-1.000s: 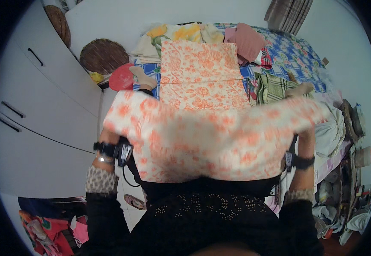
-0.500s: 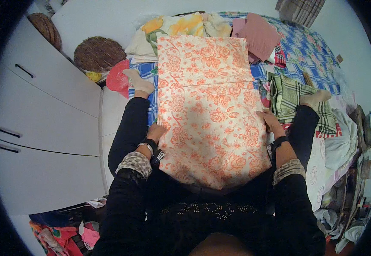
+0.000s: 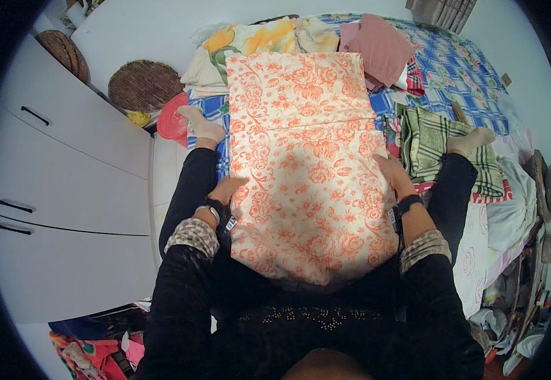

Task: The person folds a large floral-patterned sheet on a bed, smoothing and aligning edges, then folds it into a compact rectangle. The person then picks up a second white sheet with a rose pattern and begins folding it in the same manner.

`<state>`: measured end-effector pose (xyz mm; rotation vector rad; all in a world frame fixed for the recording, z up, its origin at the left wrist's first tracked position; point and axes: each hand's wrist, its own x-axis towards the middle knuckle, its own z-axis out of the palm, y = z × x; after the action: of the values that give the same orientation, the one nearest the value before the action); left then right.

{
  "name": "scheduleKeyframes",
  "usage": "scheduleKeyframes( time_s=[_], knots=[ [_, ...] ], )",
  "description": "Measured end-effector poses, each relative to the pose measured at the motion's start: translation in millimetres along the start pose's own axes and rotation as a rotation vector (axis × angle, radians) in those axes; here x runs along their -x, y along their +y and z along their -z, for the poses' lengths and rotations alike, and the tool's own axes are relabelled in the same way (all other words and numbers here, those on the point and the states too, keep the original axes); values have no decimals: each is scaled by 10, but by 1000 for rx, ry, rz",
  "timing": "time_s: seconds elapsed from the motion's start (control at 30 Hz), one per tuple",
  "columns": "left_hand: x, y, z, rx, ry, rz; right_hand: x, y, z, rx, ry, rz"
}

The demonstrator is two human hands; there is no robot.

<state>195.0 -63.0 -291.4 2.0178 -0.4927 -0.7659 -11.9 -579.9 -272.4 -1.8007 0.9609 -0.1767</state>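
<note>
A cream cloth with an orange floral print [image 3: 307, 183] lies spread between my legs, a straight crease crossing it in the upper part. Its near end comes up to my lap. At the left edge of this cloth, my left hand [image 3: 230, 188] rests with the fingers stretched onto the fabric. My right hand [image 3: 393, 174] lies on the opposite edge, a little higher, its fingers reaching flat over the print. Both hands look open, and neither lifts the cloth.
A green checked folded cloth [image 3: 437, 142] lies by my right foot. Beyond are a yellow-flowered cloth [image 3: 256, 39] and a pink folded garment [image 3: 380, 50] on the blue patterned bedding [image 3: 449, 69]. Left are a red basin [image 3: 172, 120], a round woven mat [image 3: 145, 85] and grey cabinets [image 3: 79, 171].
My right hand has shifted slightly up and inward over the cloth's edge. My left hand has moved slightly up and left, its fingers flatter on the fabric. The view has shifted slightly.
</note>
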Motion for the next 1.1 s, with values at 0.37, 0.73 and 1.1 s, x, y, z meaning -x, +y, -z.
scheduleKeyframes(
  time_s=[0.37,0.73,1.1],
  knots=[
    [-690,-488,108,272,337,261,-229,-411,202,-69,-189,131],
    [-614,-609,70,-141,144,249,-672,-8,-74,-355,-204,129],
    [620,571,-184,524,-222,597,631,-560,629,426,-683,-268]
  ],
)
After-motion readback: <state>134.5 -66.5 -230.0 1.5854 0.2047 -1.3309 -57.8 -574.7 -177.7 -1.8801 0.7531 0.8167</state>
